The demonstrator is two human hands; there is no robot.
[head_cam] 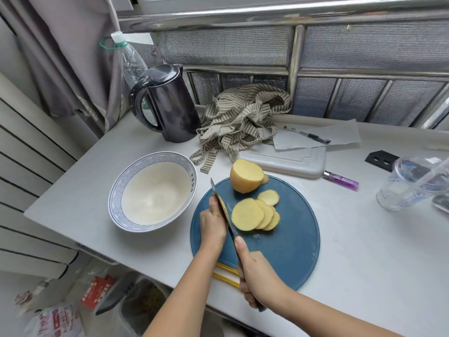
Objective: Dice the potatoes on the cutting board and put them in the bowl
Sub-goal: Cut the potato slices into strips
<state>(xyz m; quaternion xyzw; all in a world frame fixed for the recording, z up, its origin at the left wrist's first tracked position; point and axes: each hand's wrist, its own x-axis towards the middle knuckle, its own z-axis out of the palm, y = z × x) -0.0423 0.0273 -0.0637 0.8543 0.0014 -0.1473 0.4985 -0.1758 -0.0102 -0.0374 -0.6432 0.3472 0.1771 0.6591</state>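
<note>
A round blue cutting board (286, 242) lies on the white counter. At its far edge stands a peeled half potato (245, 176). Several round potato slices (247, 214) lie fanned in the board's middle. My right hand (257, 276) grips the handle of a knife (216, 190), whose blade stands just left of the slices. My left hand (212, 222) is on the blade's left side and holds a small potato piece that is mostly hidden behind the blade. A blue-patterned white bowl (116, 190), with nothing in it, sits left of the board.
A dark kettle (167, 105) and a plastic bottle (128, 62) stand at the back left. A striped cloth (240, 120), a white board (286, 161) with papers and a pen, a purple lighter (341, 180) and a clear plastic cup (408, 183) lie behind and right.
</note>
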